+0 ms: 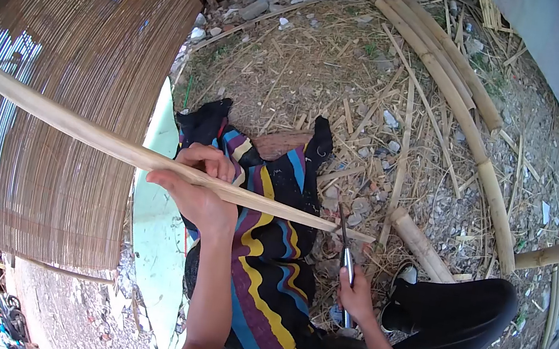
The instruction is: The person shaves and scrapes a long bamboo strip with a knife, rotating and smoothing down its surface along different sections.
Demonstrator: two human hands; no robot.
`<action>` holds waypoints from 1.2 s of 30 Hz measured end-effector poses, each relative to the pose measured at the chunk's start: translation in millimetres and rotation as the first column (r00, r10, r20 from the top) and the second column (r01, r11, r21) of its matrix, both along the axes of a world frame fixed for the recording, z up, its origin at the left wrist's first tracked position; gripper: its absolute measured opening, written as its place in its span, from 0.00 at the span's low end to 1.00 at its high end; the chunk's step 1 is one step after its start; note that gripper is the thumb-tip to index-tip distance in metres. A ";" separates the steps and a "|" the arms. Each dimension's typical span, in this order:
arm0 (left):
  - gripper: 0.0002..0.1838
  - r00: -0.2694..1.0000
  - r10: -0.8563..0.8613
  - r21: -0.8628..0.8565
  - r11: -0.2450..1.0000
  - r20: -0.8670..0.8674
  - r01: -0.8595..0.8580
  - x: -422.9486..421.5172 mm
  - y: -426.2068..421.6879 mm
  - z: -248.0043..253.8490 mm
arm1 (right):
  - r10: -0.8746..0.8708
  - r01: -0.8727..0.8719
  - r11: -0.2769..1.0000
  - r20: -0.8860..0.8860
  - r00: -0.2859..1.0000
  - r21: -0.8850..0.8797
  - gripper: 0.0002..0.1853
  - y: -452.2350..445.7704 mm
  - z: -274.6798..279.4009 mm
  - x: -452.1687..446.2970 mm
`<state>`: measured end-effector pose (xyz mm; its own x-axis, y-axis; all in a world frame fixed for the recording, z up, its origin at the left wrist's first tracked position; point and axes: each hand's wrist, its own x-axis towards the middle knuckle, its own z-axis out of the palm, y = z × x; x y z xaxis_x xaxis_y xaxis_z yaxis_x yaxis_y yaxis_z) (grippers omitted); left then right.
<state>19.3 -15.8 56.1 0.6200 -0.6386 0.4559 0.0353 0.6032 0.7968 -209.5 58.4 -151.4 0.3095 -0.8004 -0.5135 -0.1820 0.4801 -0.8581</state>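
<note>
My left hand [197, 194] is closed around a long split bamboo strip [82, 129], thumb on the near side and fingers curled over the far side. The strip slants across the view from upper left down to the right. In my right hand [357, 296] is a knife [350, 266] with a silvery handle and a narrow dark blade. Its blade crosses the strip near the right end and appears to touch it. Beneath both, a striped cloth [257, 244] in black, yellow, purple and blue covers my lap.
Long bamboo poles [451, 107] lie on the ground at upper right. A shorter bamboo piece [422, 244] is near my right foot. A slatted blind [64, 104] hangs at left beside a pale green board [153, 257]. Shavings and stones litter the ground [296, 67].
</note>
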 end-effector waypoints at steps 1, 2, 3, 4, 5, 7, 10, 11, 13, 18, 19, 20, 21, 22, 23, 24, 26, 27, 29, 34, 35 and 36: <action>0.41 0.994 0.106 -0.004 0.994 0.017 -0.106 -1.2 -0.2 -0.3 | -0.007 0.007 1.000 0.002 1.000 0.005 0.18 -0.2 1.6 2.0; 0.37 0.977 0.212 -0.007 0.977 0.032 -0.212 -3.1 -0.2 -0.5 | -0.002 0.001 1.000 -0.013 1.000 -0.026 0.18 -0.5 4.7 3.8; 0.34 0.962 0.272 -0.043 0.962 0.023 -0.271 -6.2 -2.4 1.3 | 0.005 -0.007 0.999 -0.033 0.999 -0.053 0.18 1.0 9.1 4.7; 0.34 0.963 0.268 -0.032 0.963 0.019 -0.267 -8.6 -3.6 2.8 | 0.001 -0.003 0.999 -0.040 0.999 -0.043 0.18 3.3 16.0 6.2; 0.33 0.954 0.299 -0.036 0.954 0.021 -0.298 -9.9 -4.5 4.5 | 0.040 -0.047 0.989 -0.054 0.998 -0.141 0.17 5.9 26.6 9.4; 0.31 0.974 0.223 -0.088 0.972 0.042 -0.218 -11.4 -2.1 3.5 | 0.108 -0.107 0.949 -0.011 0.994 -0.298 0.15 6.7 66.5 18.2; 0.30 0.971 0.231 -0.132 0.966 0.056 -0.222 -18.0 2.3 3.5 | 0.204 -0.147 0.880 0.080 0.976 -0.452 0.15 11.9 99.9 35.6; 0.32 0.963 0.265 -0.116 0.959 0.043 -0.259 -15.9 1.7 1.5 | 0.227 -0.162 0.890 0.107 0.968 -0.427 0.17 12.8 100.3 41.7; 0.32 0.954 0.299 -0.097 0.950 0.023 -0.295 -17.4 -0.9 4.8 | 0.217 -0.156 0.882 0.089 0.972 -0.445 0.17 5.8 101.7 44.5; 0.33 0.912 0.406 -0.064 0.910 -0.049 -0.409 -13.0 1.6 6.8 | 0.097 -0.087 0.914 0.005 0.995 -0.395 0.17 3.0 71.5 37.7; 0.33 0.916 0.399 -0.063 0.914 -0.046 -0.401 -11.6 2.1 6.5 | 0.076 -0.092 0.928 -0.056 0.995 -0.361 0.18 1.5 63.3 32.9; 0.33 0.915 0.398 -0.053 0.914 -0.059 -0.401 -8.7 2.7 4.8 | 0.057 -0.095 0.939 -0.122 0.991 -0.330 0.18 -1.3 51.5 27.3; 0.33 0.915 0.396 -0.043 0.916 -0.073 -0.400 -6.8 2.5 4.0 | 0.053 -0.093 0.949 -0.139 0.989 -0.301 0.20 -0.6 32.2 23.4; 0.33 0.920 0.384 -0.046 0.920 -0.078 -0.388 -6.8 0.6 4.3 | 0.013 -0.035 0.966 -0.087 0.996 -0.256 0.21 -1.1 24.3 19.4; 0.33 0.904 0.415 -0.035 0.907 -0.104 -0.420 -7.2 -1.1 4.5 | -0.004 -0.015 0.975 -0.082 0.997 -0.222 0.21 -1.6 11.3 16.3; 0.32 0.886 0.446 -0.019 0.892 -0.127 -0.452 -7.2 -1.8 5.1 | -0.020 0.006 0.983 -0.077 0.997 -0.185 0.21 -0.4 0.2 15.6; 0.32 0.887 0.445 -0.020 0.893 -0.124 -0.450 -6.8 -2.2 5.3 | -0.013 -0.024 0.966 -0.139 0.990 -0.258 0.21 -0.3 -10.5 16.1; 0.32 0.883 0.456 -0.018 0.887 -0.113 -0.461 -6.3 -2.7 4.4 | 0.006 -0.070 0.945 -0.197 0.980 -0.320 0.21 -4.0 -4.4 14.8; 0.32 0.884 0.456 -0.016 0.888 -0.107 -0.460 -1.4 -2.0 2.1 | 0.053 -0.071 0.987 -0.127 0.991 -0.146 0.21 -6.0 11.2 12.1; 0.32 0.909 0.409 -0.056 0.909 -0.075 -0.414 -8.4 -3.4 3.9 | 0.111 -0.107 0.990 0.048 0.993 -0.087 0.21 -3.4 33.7 17.2; 0.32 0.890 0.439 -0.044 0.894 -0.120 -0.446 -12.7 -5.4 5.9 | 0.142 -0.130 0.970 0.043 0.989 -0.207 0.18 -1.2 27.8 21.2; 0.31 0.927 0.365 -0.055 0.927 -0.081 -0.370 -8.2 -1.9 3.0 | 0.174 -0.165 0.983 0.116 0.978 -0.083 0.17 -4.8 53.1 21.6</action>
<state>11.1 -17.6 59.2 0.8363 -0.3290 0.4386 -0.1465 0.6368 0.7570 -187.9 53.6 -98.3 0.5010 -0.7644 -0.4058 -0.1467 0.3871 -0.9103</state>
